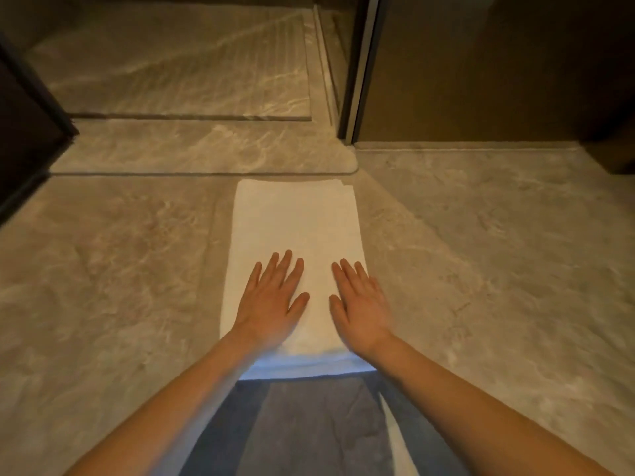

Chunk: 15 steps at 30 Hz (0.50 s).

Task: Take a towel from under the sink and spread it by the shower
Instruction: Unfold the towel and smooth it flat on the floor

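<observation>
A white towel (295, 225) lies flat on the marble floor, a long rectangle running away from me. Its far end stops just short of the raised shower threshold (206, 156). My left hand (271, 300) rests palm down on the near part of the towel, fingers spread. Beside it, my right hand (360, 300) also lies flat on the towel, near its right edge, fingers apart. Neither hand grips anything. The towel's near end is partly hidden by my wrists and lap.
Beyond the threshold lies the shower floor (178, 63). A metal door frame (360, 70) and a brown wall panel (481, 70) stand at the back right. A dark cabinet edge (24, 125) is at the left. My grey trousers (309, 427) fill the bottom.
</observation>
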Available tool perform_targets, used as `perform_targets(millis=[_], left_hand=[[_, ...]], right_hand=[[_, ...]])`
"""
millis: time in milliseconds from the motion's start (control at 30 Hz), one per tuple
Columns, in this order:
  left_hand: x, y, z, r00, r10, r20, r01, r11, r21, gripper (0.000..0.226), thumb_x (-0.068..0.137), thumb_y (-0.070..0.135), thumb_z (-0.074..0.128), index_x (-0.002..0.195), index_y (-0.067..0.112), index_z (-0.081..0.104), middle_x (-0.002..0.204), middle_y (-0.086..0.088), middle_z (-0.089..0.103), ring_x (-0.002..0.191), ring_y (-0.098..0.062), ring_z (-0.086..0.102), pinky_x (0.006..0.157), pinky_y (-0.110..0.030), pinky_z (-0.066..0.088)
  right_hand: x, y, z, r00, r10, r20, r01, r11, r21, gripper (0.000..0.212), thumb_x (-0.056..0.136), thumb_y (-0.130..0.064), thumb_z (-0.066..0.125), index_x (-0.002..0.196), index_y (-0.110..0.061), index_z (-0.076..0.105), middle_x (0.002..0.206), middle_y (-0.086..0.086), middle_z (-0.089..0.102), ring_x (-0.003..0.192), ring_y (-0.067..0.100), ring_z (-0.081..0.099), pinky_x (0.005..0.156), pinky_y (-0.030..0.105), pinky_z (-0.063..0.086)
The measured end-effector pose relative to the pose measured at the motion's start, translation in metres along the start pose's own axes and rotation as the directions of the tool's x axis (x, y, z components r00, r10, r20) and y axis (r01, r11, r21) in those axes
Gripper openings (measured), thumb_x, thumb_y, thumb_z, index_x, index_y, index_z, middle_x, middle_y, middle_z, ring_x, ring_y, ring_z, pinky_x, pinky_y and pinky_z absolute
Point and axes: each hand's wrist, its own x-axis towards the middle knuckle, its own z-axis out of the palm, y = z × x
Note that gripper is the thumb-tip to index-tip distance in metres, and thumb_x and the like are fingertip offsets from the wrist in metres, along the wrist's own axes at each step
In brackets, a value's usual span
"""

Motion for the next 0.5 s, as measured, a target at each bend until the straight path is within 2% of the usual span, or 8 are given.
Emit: perform_targets(millis=[200,500], left_hand=[[-0.005,0.000,0.016,0.996,-0.006,-0.093,0.010,0.999,0.037,0.063,0.098,0.054,0.007,0.154,0.027,-0.007,0.160,0.003,-0.014,0.147,-0.017,-0.016,0.119,-0.039,-0.009],[-0.016,0.002,0.012,0.997,0.014,-0.073,-0.012,1.000,0.018,0.067,0.096,0.055,0.002,0.155,0.024,-0.004,0.162,-0.002,-0.009,0.148,-0.020,-0.013,0.119,-0.040,-0.009]], right_hand=[[-0.001,0.011,0.018,0.998,-0.001,-0.069,0.005,0.999,0.047,0.059,0.101,-0.043,0.028,0.156,-0.033,0.008,0.162,-0.013,0.005,0.142,-0.002,-0.015,0.119,0.029,-0.006],[-0.015,0.010,0.017,0.997,-0.038,-0.068,0.042,0.998,0.050,0.058,0.101,-0.044,0.022,0.156,-0.030,0.007,0.163,-0.010,0.003,0.146,0.003,-0.013,0.120,0.032,-0.003]])
